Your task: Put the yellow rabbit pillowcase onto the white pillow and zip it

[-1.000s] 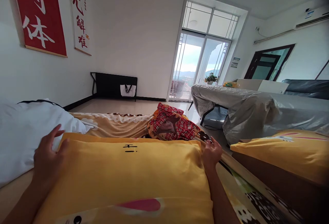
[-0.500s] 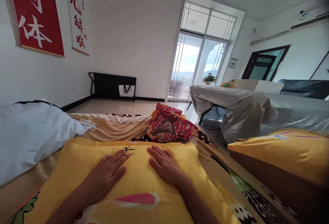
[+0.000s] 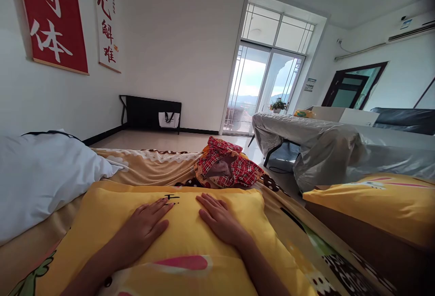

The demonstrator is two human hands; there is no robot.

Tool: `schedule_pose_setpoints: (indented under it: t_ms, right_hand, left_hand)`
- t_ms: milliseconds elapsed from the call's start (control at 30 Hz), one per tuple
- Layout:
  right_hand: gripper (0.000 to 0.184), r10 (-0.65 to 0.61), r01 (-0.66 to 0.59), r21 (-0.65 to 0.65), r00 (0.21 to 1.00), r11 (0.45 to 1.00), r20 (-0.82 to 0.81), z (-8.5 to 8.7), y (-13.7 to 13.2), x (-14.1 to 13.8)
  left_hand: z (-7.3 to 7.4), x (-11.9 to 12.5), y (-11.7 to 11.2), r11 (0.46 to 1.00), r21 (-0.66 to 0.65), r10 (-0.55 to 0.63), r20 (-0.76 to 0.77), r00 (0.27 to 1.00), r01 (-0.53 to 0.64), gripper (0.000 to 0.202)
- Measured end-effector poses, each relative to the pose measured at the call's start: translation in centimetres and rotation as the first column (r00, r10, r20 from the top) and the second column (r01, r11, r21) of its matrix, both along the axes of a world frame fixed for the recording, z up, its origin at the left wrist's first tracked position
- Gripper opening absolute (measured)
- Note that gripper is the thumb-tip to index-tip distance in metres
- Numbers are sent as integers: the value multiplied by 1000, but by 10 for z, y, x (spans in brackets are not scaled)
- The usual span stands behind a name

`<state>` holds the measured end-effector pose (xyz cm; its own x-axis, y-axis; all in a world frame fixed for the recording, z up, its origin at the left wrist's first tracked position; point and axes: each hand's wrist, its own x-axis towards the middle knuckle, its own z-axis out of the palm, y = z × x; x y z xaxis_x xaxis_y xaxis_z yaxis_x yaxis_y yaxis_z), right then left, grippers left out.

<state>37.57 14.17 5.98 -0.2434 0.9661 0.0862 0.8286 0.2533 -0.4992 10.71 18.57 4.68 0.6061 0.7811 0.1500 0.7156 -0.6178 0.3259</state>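
A yellow pillow (image 3: 102, 214) with a cartoon print lies in front of me on a patterned bedspread (image 3: 152, 169). My left hand (image 3: 146, 225) rests flat on the pillow's top, fingers stretched out. Beside it my right hand (image 3: 219, 219) also lies flat on the pillow, fingers spread. Neither hand holds anything. Just beyond the pillow sits a crumpled red checked cloth (image 3: 226, 167).
A white pillow (image 3: 41, 178) lies at the left. A second yellow pillow (image 3: 374, 205) sits at the right. Behind it stands furniture under a grey plastic cover (image 3: 326, 146). A glass balcony door (image 3: 261, 89) is at the far end.
A second ago my hands gripped the pillow's left and right ends. They moved inward to lie flat on its middle. Over the last half second they stayed still.
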Motion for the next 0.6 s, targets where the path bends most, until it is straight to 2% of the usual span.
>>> schedule_pose_setpoints:
  t_ms: [100, 267, 433, 600]
  right_hand:
    - [61, 3, -3, 6, 1000, 1000, 2, 1, 0, 0]
    - [60, 3, -3, 6, 1000, 1000, -3, 0, 0, 0]
    - [60, -1, 1, -3, 1000, 1000, -5, 0, 0, 0]
    - [60, -2, 2, -7, 1000, 1000, 7, 0, 0, 0]
  left_hand:
    - [-1, -1, 0, 1000, -26, 5, -22, 1000, -6, 54]
    - [-2, 0, 2, 1000, 26, -11, -27, 1000, 12, 52]
    - [3, 2, -1, 999, -48, 14, -37, 999, -16, 55]
    - [7, 2, -5, 998, -59, 23, -46, 999, -26, 56]
